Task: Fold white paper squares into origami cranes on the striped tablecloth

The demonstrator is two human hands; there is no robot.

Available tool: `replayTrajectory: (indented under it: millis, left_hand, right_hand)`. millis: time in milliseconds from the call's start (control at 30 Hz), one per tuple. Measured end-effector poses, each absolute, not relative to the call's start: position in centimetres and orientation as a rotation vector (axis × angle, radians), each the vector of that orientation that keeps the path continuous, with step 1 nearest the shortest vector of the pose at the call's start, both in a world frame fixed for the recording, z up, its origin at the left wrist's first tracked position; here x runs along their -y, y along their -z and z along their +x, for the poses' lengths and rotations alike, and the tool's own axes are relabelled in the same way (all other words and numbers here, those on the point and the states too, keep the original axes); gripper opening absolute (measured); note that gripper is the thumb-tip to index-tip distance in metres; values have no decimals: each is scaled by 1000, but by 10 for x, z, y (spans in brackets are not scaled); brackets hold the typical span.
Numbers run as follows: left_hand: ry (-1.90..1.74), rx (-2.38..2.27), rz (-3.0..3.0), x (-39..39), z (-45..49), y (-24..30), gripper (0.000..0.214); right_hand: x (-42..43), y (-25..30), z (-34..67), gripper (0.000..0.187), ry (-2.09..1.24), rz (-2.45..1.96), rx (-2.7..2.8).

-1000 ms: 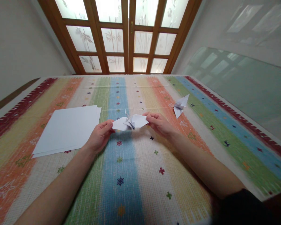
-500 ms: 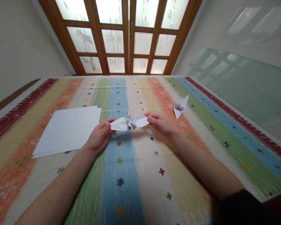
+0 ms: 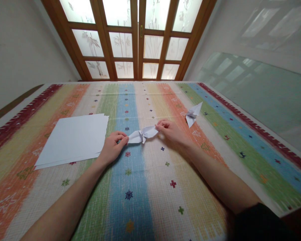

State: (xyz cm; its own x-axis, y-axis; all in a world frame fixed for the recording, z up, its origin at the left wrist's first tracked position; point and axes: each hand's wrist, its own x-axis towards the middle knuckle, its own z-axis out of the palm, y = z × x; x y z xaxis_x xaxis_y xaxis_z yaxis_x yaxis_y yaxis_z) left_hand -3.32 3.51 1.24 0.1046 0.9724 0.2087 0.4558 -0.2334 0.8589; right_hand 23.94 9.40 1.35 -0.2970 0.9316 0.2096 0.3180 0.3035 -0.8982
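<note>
A folded white paper crane point(image 3: 143, 134) is stretched between my hands above the blue and cream stripes of the cloth. My left hand point(image 3: 114, 144) pinches the tip of its left wing. The tip of the other wing is pinched by my right hand point(image 3: 171, 131), slightly higher, so the crane tilts up to the right. A small point of paper hangs down below its middle. Further back on the right, a second folded paper crane point(image 3: 193, 114) lies on the cloth, touched by neither hand.
Left of my left hand lies a stack of white paper sheets point(image 3: 72, 140), its edges not quite aligned. A striped tablecloth point(image 3: 130, 207) covers the table. Behind the table stand wooden doors with frosted panes point(image 3: 121, 43), and a glass panel point(image 3: 261, 90) leans along the right wall.
My left hand has moved right and slightly down, bringing the wing tips closer together. The crane has turned: its upward point no longer shows and a point now hangs below. My right hand has barely shifted.
</note>
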Motion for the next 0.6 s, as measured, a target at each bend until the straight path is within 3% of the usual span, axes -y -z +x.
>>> replayTrajectory:
  millis: [300, 600]
  left_hand:
    - [-1039, -1659, 2067, -37, -31, 3, 37]
    - [-801, -1843, 2117, -40, -32, 4, 42]
  right_hand:
    - [-93, 4, 231, 34, -376, -1380, 1977]
    - [-92, 5, 227, 31, -190, -1681, 2021]
